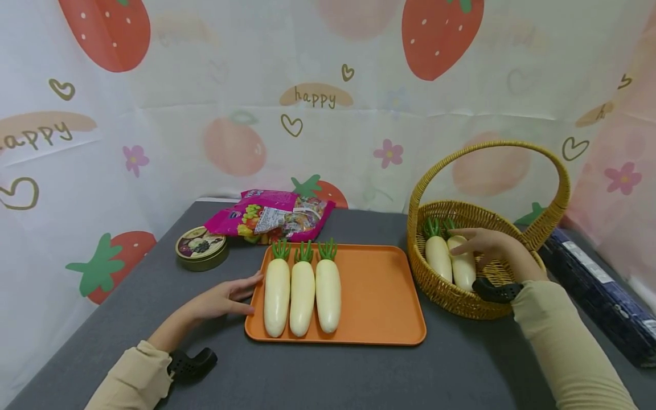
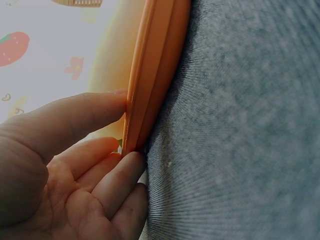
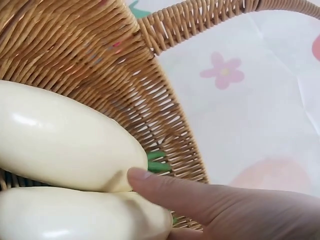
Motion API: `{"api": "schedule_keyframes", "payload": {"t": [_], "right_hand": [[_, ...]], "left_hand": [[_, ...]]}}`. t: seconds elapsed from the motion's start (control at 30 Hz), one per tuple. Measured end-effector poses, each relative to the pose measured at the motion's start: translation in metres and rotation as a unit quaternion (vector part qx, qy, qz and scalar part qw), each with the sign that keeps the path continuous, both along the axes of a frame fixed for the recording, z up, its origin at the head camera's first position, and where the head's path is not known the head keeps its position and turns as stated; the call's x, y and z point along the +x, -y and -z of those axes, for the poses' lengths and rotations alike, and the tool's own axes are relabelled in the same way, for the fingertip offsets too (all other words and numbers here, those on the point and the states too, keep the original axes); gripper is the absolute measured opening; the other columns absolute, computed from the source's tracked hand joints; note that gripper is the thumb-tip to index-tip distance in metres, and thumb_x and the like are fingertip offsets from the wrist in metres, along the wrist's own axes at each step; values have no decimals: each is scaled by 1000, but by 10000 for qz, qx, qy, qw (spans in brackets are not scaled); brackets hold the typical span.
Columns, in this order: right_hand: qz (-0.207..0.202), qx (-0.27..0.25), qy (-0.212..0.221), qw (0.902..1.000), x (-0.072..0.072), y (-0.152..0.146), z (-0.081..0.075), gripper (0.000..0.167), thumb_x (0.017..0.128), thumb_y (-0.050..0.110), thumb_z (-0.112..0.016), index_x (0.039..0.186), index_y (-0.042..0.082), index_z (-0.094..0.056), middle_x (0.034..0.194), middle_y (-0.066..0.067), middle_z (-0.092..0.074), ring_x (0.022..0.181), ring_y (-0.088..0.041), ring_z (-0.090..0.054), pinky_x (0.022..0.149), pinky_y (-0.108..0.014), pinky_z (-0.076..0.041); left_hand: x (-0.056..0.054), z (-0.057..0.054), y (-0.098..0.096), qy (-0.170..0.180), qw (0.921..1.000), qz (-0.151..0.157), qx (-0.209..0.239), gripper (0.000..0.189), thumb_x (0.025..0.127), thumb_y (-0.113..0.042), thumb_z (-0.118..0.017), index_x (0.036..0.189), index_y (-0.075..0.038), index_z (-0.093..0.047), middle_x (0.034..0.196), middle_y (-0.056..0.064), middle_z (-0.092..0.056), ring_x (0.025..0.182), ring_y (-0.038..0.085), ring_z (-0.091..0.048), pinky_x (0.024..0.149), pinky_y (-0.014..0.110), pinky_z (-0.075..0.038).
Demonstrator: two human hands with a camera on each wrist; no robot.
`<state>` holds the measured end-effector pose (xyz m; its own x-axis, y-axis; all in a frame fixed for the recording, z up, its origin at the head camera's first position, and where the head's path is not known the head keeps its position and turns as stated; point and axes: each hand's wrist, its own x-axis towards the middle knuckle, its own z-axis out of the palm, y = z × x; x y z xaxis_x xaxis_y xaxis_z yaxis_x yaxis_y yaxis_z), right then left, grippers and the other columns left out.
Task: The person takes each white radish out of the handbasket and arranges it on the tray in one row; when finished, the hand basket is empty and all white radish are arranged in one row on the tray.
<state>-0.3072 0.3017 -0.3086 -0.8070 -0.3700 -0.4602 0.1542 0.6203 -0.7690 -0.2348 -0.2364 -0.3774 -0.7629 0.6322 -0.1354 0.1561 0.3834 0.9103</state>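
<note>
Three white radishes [image 1: 302, 298] with green tops lie side by side on the left half of an orange tray [image 1: 381, 296]. My left hand [image 1: 225, 299] touches the tray's left edge, fingers and thumb spread along it; the left wrist view shows the thumb on the rim [image 2: 131, 100]. Inside the wicker basket [image 1: 425, 279] on the right are two more white radishes. My right hand [image 1: 489, 245] reaches in and holds the right-hand radish [image 1: 463, 267] near its leafy end. In the right wrist view the thumb crosses that radish [image 3: 75, 215], its tip by the neighbouring radish [image 3: 65, 137]; the other fingers are mostly hidden.
Behind the tray lie pink snack bags [image 1: 271, 213], with a round tin [image 1: 201, 249] to their left. A dark blue long package [image 1: 599, 296] lies right of the basket. The basket's tall handle [image 1: 492, 146] arches above my right hand. A patterned cloth hangs behind the grey table [image 1: 318, 376].
</note>
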Motion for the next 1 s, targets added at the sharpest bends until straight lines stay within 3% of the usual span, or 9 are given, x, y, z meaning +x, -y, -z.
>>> {"api": "schedule_keyframes", "payload": {"t": [0.2, 0.67, 0.83, 1.0], "right_hand": [[-92, 65, -25, 9999, 1, 0, 1, 76, 89, 12, -56, 141, -4, -3, 139, -35, 8, 112, -44, -38, 75, -42, -46], [8, 286, -253, 9993, 2, 0, 2, 78, 87, 16, -60, 141, -5, -8, 138, -36, 5, 118, -48, -29, 77, -43, -46], [289, 327, -301, 9986, 2, 0, 1, 76, 86, 16, -60, 141, -3, -11, 139, -35, 2, 120, -49, -23, 78, -44, -46], [556, 325, -453, 9969, 4, 1, -2, 76, 86, 18, -61, 142, -1, -13, 140, -33, -3, 119, -47, -27, 76, -42, -47]], "left_hand": [[0, 0, 1, 4, 10000, 2, -16, 72, 87, -13, -60, 139, 8, -15, 142, 28, -3, 125, 40, -23, 99, 48, -21], [0, 0, 1, -19, 10000, 12, -2, 71, 87, -12, -60, 139, 8, -16, 142, 28, -4, 125, 40, -24, 99, 47, -22], [0, 0, 2, -1, 10000, -18, -31, 71, 87, -13, -60, 139, 7, -16, 142, 28, -4, 125, 40, -24, 99, 48, -22], [-1, 0, 1, -25, 10000, 22, -20, 71, 87, -12, -60, 139, 7, -16, 142, 28, -5, 125, 40, -23, 98, 47, -23]]}}
